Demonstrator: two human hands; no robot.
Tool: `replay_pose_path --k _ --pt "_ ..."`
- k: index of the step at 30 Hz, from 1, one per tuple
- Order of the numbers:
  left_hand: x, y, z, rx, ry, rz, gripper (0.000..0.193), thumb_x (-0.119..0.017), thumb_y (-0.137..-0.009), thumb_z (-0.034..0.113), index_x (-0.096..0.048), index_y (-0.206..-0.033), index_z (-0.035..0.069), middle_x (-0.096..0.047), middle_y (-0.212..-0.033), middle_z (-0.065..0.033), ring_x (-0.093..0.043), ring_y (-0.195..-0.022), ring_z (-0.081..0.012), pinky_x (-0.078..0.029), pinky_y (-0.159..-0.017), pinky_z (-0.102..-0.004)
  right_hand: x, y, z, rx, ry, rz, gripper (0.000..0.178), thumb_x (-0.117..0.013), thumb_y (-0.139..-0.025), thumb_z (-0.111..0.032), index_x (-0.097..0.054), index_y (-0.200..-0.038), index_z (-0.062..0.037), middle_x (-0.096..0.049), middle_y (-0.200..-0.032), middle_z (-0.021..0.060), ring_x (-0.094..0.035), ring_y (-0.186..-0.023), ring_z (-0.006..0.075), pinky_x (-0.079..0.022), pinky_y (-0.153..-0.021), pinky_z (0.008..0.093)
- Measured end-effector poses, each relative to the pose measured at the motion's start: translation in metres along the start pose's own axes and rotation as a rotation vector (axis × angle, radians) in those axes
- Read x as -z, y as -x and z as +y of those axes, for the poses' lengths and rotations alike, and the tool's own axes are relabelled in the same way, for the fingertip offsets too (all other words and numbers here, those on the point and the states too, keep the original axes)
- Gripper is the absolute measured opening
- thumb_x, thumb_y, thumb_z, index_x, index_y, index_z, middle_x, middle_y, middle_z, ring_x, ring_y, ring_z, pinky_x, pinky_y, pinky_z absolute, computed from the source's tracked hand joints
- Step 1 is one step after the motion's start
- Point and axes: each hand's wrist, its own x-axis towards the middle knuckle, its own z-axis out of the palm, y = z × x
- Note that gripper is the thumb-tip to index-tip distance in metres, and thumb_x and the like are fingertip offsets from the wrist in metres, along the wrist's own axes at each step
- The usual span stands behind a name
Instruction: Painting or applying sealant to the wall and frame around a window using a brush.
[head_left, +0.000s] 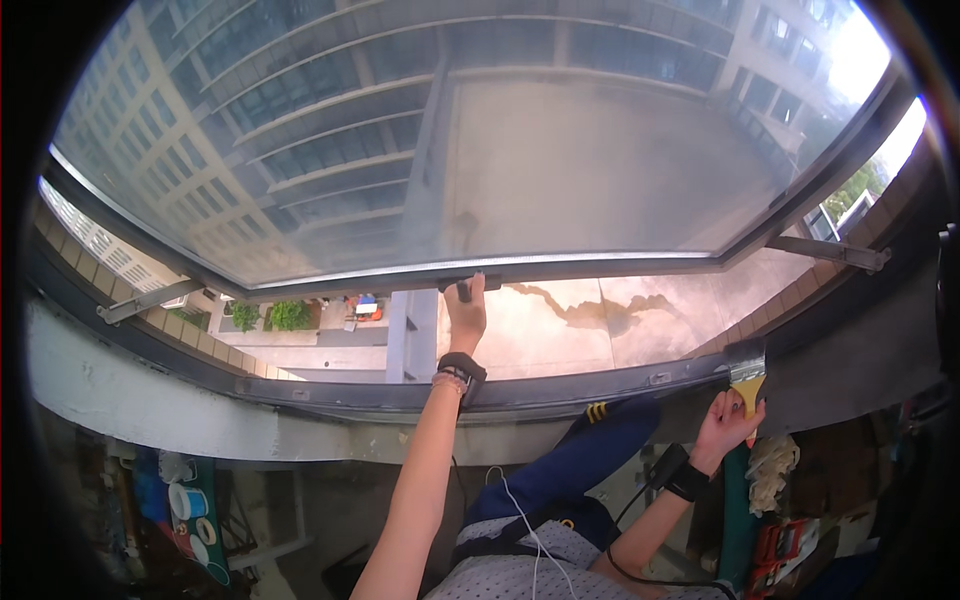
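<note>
A large top-hung window (610,170) is tilted outward in front of me. At its lower edge my left hand (466,312) reaches out through the gap, fingers closed around a dark window handle (487,284). On the right, my right hand (728,428) grips a flat paintbrush (748,374) with a yellow ferrule area and a reddish handle tip. Its wide bristle end points up, close to the dark lower window frame (560,392); whether it touches the frame I cannot tell. Both wrists carry dark bands.
Metal stay arms (830,250) join the sash to the frame at both sides. A pale ledge (200,410) runs below the frame. Beneath it, on the left, are a white-and-blue tub (187,502) and tape rolls; on the right, pale gloves or rags (772,470) and a red box.
</note>
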Motion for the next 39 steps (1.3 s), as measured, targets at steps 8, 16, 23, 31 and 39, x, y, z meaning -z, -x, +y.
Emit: replay_pose_path --k 8,16,23,31,39 --pt "0.003 -0.004 -0.004 0.04 0.061 -0.125 0.046 -0.053 -0.088 0.022 -0.041 -0.049 0.001 -0.034 -0.043 0.0049 -0.029 -0.043 -0.0055 -0.018 -0.043 -0.0289 0.015 -0.001 -0.008 -0.02 -0.096 -0.101 0.036 -0.05 -0.088 -0.034 -0.044 -0.07 -0.0037 -0.034 -0.058 0.0024 -0.023 -0.043 0.0092 -0.019 -0.044 0.0244" --pt "0.001 -0.004 -0.006 0.028 -0.004 -0.074 0.04 -0.056 -0.086 0.021 -0.053 -0.055 -0.003 -0.038 -0.045 0.0035 -0.034 -0.046 -0.007 -0.025 -0.045 -0.0296 0.019 0.01 -0.007 -0.018 -0.099 -0.033 0.032 -0.05 -0.088 -0.034 -0.05 -0.08 -0.0031 -0.039 -0.062 0.0015 -0.023 -0.041 0.0086 -0.021 -0.044 0.0233" --pt "0.0 -0.003 -0.007 0.066 0.015 -0.05 0.042 -0.056 -0.086 0.02 -0.046 -0.052 -0.002 -0.035 -0.046 0.0036 -0.031 -0.045 -0.0071 -0.021 -0.044 -0.0301 0.039 0.021 -0.025 0.017 -0.162 0.004 0.031 -0.05 -0.088 -0.032 -0.048 -0.079 -0.0029 -0.038 -0.061 0.0015 -0.022 -0.04 0.0087 -0.02 -0.043 0.0238" --pt "-0.005 0.001 0.001 0.035 0.06 0.069 0.041 -0.058 -0.085 0.019 -0.044 -0.056 -0.006 -0.031 -0.048 -0.0002 -0.03 -0.048 -0.0103 -0.025 -0.046 -0.0328 0.044 0.04 -0.023 0.021 -0.172 0.031 0.019 -0.053 -0.087 -0.023 -0.049 -0.084 -0.0044 -0.035 -0.059 0.0014 -0.024 -0.043 0.0092 -0.021 -0.042 0.023" --pt "-0.001 0.003 0.017 0.104 0.059 -0.04 0.042 -0.056 -0.085 0.019 -0.045 -0.052 -0.006 -0.038 -0.045 0.0001 -0.035 -0.046 -0.0097 -0.026 -0.045 -0.0322 0.054 0.039 -0.032 0.042 -0.195 0.042 0.031 -0.055 -0.086 -0.029 -0.045 -0.072 -0.0038 -0.036 -0.06 0.0024 -0.024 -0.042 0.0095 -0.021 -0.044 0.024"
